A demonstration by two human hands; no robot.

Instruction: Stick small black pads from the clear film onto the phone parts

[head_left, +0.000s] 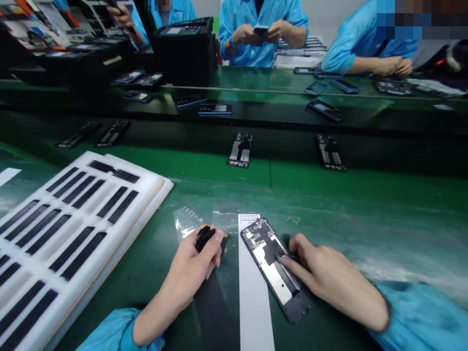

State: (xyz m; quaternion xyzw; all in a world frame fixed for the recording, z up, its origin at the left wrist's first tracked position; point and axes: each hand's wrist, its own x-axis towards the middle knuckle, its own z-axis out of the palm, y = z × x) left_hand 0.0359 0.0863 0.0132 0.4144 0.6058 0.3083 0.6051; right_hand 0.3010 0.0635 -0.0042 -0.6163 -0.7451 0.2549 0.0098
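Note:
An opened phone body (274, 265) with its circuit board showing lies tilted on the green mat, partly over a white strip (254, 302). My right hand (329, 278) rests on it, the forefinger pressing the metal plate near its middle and the thumb at its right edge. My left hand (192, 268) is closed around a small bundle of black strips (204, 236), just left of the phone.
A white foam tray (146, 183) with several rows of black strips lies at the left. More phone bodies (240, 149) ride a dark belt behind. Clear film scraps (186, 220) lie ahead of my left hand. Co-workers in blue sleeves (261, 34) work across the bench.

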